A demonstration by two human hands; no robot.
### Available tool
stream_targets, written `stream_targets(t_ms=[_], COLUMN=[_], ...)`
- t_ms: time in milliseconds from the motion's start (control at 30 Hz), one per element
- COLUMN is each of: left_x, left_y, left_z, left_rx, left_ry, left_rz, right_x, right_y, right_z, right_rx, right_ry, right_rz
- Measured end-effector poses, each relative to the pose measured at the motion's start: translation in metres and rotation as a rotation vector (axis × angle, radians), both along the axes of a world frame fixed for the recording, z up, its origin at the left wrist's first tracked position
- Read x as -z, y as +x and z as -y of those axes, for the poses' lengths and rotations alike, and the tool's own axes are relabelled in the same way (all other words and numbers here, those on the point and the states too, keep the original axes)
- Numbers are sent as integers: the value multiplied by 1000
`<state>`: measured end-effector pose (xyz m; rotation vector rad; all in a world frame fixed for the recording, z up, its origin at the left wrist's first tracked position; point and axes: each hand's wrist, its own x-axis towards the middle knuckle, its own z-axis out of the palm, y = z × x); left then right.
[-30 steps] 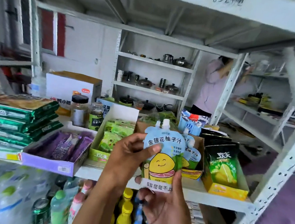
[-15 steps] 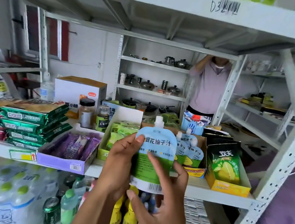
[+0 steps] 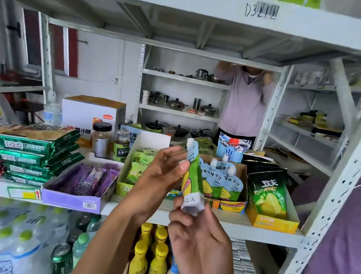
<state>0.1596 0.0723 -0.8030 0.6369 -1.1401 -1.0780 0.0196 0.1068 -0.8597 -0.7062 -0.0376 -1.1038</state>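
A spouted juice pouch, pale blue and green with a white cap, stands upright in front of the shelf, turned edge-on to me. My left hand touches its left side at mid-height with thumb and fingertips. My right hand pinches its white bottom end from below. Behind it, more pouches of the same kind stand in an open cardboard box on the shelf.
The white metal shelf carries a purple snack box, green packet stacks, jars, a green candy box and a yellow chip box. Bottles and cans stand below. A person in lilac stands behind.
The pouch has turned from front face to edge-on. My right hand slid down to its bottom end, and my left fingers loosened on its side.
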Motion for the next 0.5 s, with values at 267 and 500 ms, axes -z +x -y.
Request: stream_targets(t_ms=[267, 500], left_x=[-23, -35], left_y=[23, 10], left_z=[74, 125], left_rx=[-95, -468], left_ry=[107, -11], left_rz=[254, 1032], right_x=[13, 21], right_y=[-12, -67], right_z=[70, 139], right_rx=[-102, 1138], right_ry=[303, -307], right_rz=[-166, -1050])
